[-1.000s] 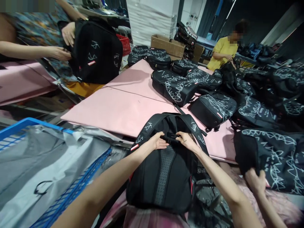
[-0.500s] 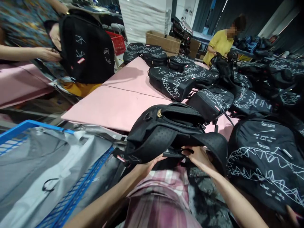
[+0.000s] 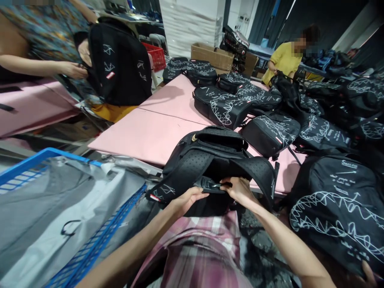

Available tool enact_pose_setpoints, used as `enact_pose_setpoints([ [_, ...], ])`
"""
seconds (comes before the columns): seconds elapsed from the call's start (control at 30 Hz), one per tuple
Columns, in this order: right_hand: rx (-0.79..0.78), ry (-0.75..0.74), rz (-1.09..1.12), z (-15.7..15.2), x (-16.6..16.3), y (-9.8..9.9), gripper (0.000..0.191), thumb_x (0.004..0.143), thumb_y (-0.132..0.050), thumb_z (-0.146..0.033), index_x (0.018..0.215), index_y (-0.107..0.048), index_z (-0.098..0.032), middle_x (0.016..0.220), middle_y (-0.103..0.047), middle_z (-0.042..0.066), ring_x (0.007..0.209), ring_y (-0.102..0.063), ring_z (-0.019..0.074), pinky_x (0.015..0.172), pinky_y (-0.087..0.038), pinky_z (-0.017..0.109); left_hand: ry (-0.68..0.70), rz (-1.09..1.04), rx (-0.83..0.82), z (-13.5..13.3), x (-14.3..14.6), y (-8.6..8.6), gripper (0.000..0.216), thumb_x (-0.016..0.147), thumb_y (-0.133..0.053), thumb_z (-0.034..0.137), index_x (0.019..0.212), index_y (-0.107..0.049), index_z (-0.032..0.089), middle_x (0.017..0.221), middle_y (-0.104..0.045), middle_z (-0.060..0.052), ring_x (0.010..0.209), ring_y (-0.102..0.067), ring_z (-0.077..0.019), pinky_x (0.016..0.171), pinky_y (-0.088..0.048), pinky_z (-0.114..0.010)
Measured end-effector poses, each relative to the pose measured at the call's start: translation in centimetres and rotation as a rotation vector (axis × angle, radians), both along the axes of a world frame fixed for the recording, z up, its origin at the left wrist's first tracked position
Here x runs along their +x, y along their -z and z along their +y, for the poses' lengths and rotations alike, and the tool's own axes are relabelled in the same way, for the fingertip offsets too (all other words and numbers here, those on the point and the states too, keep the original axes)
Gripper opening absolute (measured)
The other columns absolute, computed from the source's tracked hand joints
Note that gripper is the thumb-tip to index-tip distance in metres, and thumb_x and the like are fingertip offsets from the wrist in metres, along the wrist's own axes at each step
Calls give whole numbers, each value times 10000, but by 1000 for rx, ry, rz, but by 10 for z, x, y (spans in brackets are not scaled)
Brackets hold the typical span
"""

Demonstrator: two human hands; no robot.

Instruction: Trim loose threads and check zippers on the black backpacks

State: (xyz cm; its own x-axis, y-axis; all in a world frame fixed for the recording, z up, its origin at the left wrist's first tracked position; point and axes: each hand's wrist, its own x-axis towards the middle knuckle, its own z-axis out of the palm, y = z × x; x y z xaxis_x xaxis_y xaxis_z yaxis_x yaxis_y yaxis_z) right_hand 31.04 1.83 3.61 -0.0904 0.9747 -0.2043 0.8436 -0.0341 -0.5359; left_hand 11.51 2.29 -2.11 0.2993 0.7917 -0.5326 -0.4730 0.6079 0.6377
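Backpack: is now tilted, top opening exposed, at the pink table's near edge; back is brought within reach.
Right hand: is pinched on it.
Left hand: closure cannot be told.

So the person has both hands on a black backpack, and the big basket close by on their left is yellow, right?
Not quite: the big basket is blue, not yellow, as the head view shows. The left hand and right hand are indeed on a black backpack.
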Motion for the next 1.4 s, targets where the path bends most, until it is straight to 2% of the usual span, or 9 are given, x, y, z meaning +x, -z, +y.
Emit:
enact_pose_setpoints([
  [0.3, -6, 1, 7, 19, -4, -2, 205, 763, -612, -305, 940, -701, -255, 918, -717, 0, 926, -637, 190, 771, -430, 251, 2, -37, 19, 21, -5, 0, 151, 557, -679, 57, 462, -568, 96, 546, -624, -32, 697, -644, -180, 798, -543, -411],
  [0.47, 21, 49, -19, 21, -7, -1, 214, 774, -605, -314, 956, -694, -247, 900, -717, 14, 903, -642, 198, 764, -428, 261, -15, -44, -5, 24, -5, 3, 200, 573, -662, 43, 455, -516, 111, 546, -622, -23, 704, -657, -199, 841, -518, -462],
  [0.73, 68, -76, -3, 19, -13, 11, 201, 789, -590, -303, 951, -693, -245, 939, -711, 20, 909, -634, 200, 797, -414, 276, -9, 16, -29, 28, -8, 5, 215, 622, -622, 19, 479, -496, 120, 536, -601, -18, 677, -646, -184, 877, -487, -486],
  [0.9, 10, 79, 168, 24, -9, 18, 191, 756, -588, -320, 896, -690, -239, 918, -707, -4, 889, -628, 191, 800, -407, 285, 49, 139, 30, 26, -7, 7, 170, 666, -679, 143, 626, -514, 141, 759, -669, -59, 817, -652, -210, 810, -511, -385],
  [1.0, -59, 122, 299, 27, -3, 26, 170, 733, -579, -307, 834, -684, -218, 824, -697, -17, 785, -631, 172, 706, -416, 259, 159, 511, 203, 19, -7, -5, 174, 726, -645, 290, 671, -542, 161, 746, -660, -43, 788, -638, -200, 703, -497, -299],
  [1.1, -72, 134, 356, 27, 2, 35, 164, 718, -580, -302, 809, -675, -205, 760, -679, -23, 730, -620, 163, 667, -413, 249, 243, 927, 537, 19, -6, -27, 227, 785, -553, 383, 672, -570, 187, 663, -623, -3, 694, -597, -165, 685, -450, -258],
  [1.2, -38, 148, 382, 25, 6, 41, 159, 711, -588, -299, 802, -671, -198, 751, -674, -15, 718, -609, 163, 682, -420, 258, 310, 1002, 881, 37, 2, -48, 182, 824, -477, 321, 862, -621, 215, 835, -653, 1, 769, -593, -151, 735, -418, -228],
  [1.3, -12, 173, 440, 23, 9, 46, 167, 699, -602, -293, 809, -676, -192, 767, -678, -1, 730, -606, 170, 684, -433, 263, 670, 962, 1069, 70, 15, -57, 212, 754, -488, 174, 853, -675, 192, 802, -665, -12, 730, -589, -152, 678, -401, -214],
  [1.4, -9, 220, 502, 20, 12, 53, 175, 691, -607, -291, 806, -676, -180, 756, -676, 12, 722, -603, 173, 673, -438, 267, 1039, 1018, 1029, 97, 30, -59, 208, 644, -543, 110, 735, -712, 190, 581, -617, 23, 530, -523, -117, 535, -349, -203],
])
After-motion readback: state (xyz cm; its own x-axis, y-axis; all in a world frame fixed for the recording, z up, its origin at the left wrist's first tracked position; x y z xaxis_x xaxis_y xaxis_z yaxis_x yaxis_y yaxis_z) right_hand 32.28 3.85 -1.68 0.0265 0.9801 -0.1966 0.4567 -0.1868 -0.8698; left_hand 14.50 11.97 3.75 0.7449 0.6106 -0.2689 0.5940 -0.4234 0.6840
